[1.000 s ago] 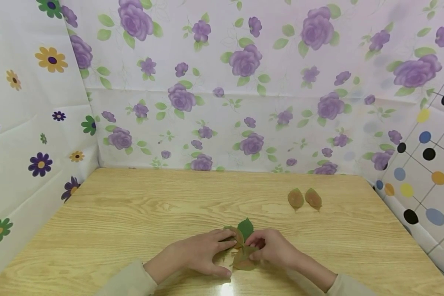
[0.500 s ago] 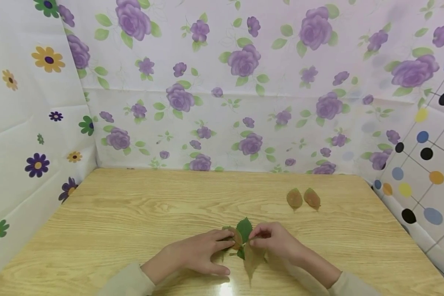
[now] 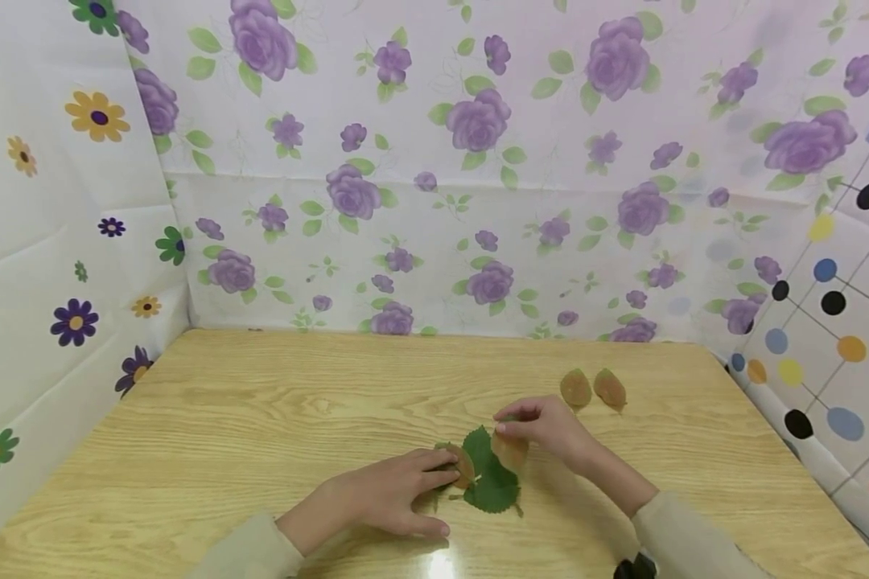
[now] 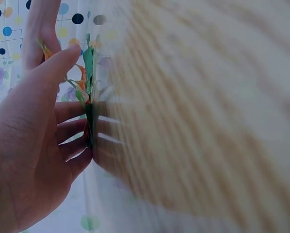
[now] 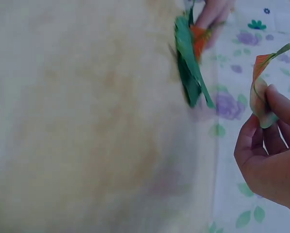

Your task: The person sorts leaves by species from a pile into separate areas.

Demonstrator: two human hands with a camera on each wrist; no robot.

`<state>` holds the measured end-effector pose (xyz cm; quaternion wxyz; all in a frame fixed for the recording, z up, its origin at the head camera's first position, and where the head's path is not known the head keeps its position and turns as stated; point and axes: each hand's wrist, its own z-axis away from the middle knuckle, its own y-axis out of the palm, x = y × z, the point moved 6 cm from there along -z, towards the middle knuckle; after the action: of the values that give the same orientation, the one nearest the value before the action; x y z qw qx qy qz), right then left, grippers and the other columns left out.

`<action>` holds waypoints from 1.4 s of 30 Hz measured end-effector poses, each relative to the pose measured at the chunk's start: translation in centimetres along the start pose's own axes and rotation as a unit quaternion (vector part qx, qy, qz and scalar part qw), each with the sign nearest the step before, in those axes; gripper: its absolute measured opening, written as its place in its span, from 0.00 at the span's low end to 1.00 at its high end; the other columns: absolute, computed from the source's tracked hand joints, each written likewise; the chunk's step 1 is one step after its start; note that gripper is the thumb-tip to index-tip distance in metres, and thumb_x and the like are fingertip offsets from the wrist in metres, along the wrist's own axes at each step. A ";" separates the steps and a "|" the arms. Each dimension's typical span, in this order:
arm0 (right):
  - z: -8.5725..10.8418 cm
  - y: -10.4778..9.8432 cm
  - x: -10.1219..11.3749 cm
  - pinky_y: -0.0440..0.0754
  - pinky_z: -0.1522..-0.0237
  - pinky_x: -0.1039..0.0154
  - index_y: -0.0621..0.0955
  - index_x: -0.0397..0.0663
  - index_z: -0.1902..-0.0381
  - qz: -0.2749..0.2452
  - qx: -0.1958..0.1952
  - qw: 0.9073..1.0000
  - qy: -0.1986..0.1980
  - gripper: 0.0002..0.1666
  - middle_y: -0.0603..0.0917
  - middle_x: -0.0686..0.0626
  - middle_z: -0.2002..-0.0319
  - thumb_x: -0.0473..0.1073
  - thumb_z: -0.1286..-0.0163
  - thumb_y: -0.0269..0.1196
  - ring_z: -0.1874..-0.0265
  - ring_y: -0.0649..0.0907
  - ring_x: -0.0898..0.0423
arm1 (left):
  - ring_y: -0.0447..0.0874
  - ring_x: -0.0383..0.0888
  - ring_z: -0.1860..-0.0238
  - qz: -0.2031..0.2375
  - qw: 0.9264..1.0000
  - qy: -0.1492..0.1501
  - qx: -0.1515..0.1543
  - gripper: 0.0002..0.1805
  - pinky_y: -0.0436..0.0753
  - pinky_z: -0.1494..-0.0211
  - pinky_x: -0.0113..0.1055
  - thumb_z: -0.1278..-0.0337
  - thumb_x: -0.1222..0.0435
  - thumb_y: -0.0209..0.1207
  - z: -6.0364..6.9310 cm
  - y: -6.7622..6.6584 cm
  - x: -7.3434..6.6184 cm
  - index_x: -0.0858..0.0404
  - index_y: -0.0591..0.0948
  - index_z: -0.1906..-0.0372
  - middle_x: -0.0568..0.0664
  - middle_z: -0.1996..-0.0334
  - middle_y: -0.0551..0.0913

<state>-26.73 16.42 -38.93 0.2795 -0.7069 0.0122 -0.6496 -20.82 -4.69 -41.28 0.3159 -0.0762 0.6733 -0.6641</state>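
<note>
My right hand (image 3: pixel 553 434) pinches a brown leaf (image 3: pixel 510 453) between thumb and fingers, raised off the table in the right wrist view, where the leaf (image 5: pixel 259 99) shows an orange-brown patch and a stem. Below and left of it lie green leaves (image 3: pixel 494 489) with toothed edges, overlapping in a small pile. My left hand (image 3: pixel 387 497) lies flat at the pile's left side. Its extended fingers rest on another brown leaf (image 3: pixel 467 466) and partly hide it. The left wrist view shows those fingertips (image 4: pixel 79 160) against the pile from the side.
Two brown leaves (image 3: pixel 575 388) lie side by side farther back on the right of the wood-grain table (image 3: pixel 297 402). Flowered cloth (image 3: pixel 420 241) hangs along the back edge, with patterned sheets at both sides.
My right hand has lifted the brown leaf off the pile and carried it back and slightly right, uncovering a green leaf. The left hand has stayed in place.
</note>
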 end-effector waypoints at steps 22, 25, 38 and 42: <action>-5.8 -6.4 -2.4 0.81 0.55 0.53 0.83 0.33 0.55 0.112 -0.047 0.993 -0.012 0.13 0.84 0.43 0.59 0.36 0.36 0.67 0.59 0.82 0.48 | 0.58 0.51 0.29 0.001 1.000 0.019 -0.010 0.40 0.65 0.32 0.43 0.34 0.39 0.48 0.1 0.2 0.1 0.63 0.65 0.29 0.54 0.27 0.57; -6.1 -7.5 -2.9 0.80 0.54 0.53 0.84 0.35 0.55 0.131 -0.064 0.989 0.001 0.12 0.84 0.44 0.59 0.36 0.35 0.66 0.58 0.82 0.48 | 0.58 0.51 0.30 -0.001 1.000 0.024 -0.015 0.40 0.65 0.32 0.42 0.33 0.39 0.48 0.1 0.1 0.1 0.64 0.65 0.29 0.54 0.27 0.57; -6.8 -9.7 -4.9 0.78 0.49 0.48 0.81 0.30 0.51 0.157 -0.107 0.981 0.032 0.14 0.82 0.36 0.53 0.31 0.33 0.60 0.51 0.79 0.39 | 0.59 0.50 0.30 -0.005 0.999 0.034 -0.021 0.38 0.66 0.33 0.40 0.32 0.40 0.46 0.1 0.1 0.1 0.64 0.66 0.30 0.55 0.28 0.59; -6.8 -10.0 -5.6 0.78 0.50 0.48 0.81 0.30 0.51 0.160 -0.121 0.979 0.035 0.14 0.82 0.35 0.53 0.31 0.33 0.61 0.51 0.79 0.39 | 0.59 0.50 0.30 0.000 0.999 0.034 -0.019 0.38 0.65 0.32 0.40 0.32 0.41 0.47 0.1 0.0 0.0 0.65 0.66 0.30 0.55 0.28 0.59</action>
<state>-37.30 24.40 -39.98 0.2914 -0.7010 0.2141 -0.6146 -20.77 -4.78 -41.29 0.2915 -0.0594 0.6961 -0.6534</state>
